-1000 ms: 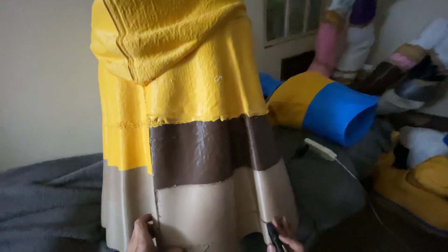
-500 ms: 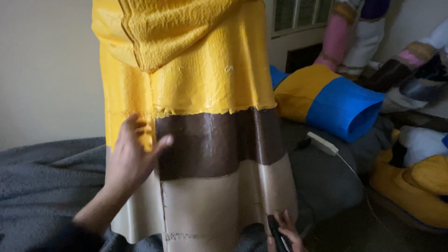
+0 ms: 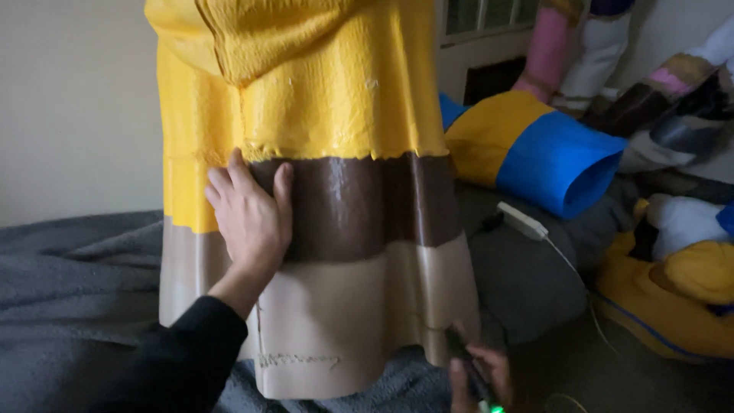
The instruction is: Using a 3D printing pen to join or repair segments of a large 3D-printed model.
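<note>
One tall flared form (image 3: 321,191), glossy and stiff, stands upright on a grey blanket (image 3: 69,306) at the middle of the view; three bands of colour from the top down: yellow, dark brown, pale tan; the yellow band has a rough lower edge lapping over the brown; faint marks sit near the tan hem. Left hand (image 3: 248,210): pressed flat on the form where yellow, brown and tan meet at its left side; fingers (image 3: 222,183) straight and spread a little, thumb out on the brown band; nothing gripped; black sleeve (image 3: 183,359) at the wrist. Right hand (image 3: 482,375): low at the right corner of the hem, fingers curled round a slim dark tool (image 3: 468,367) with a small green light at its lower end; the tool's tip is at or just beside the tan edge, contact not clear. Right of the form: a padded roll (image 3: 535,149) in yellow and blue, lying on its side; a white adapter block (image 3: 522,220) with a thin white cable on grey cloth; a heap of yellow fabric (image 3: 673,306) at the far right; further soft pieces in pink, white and brown behind; a plain pale wall (image 3: 76,99) at the left.
</note>
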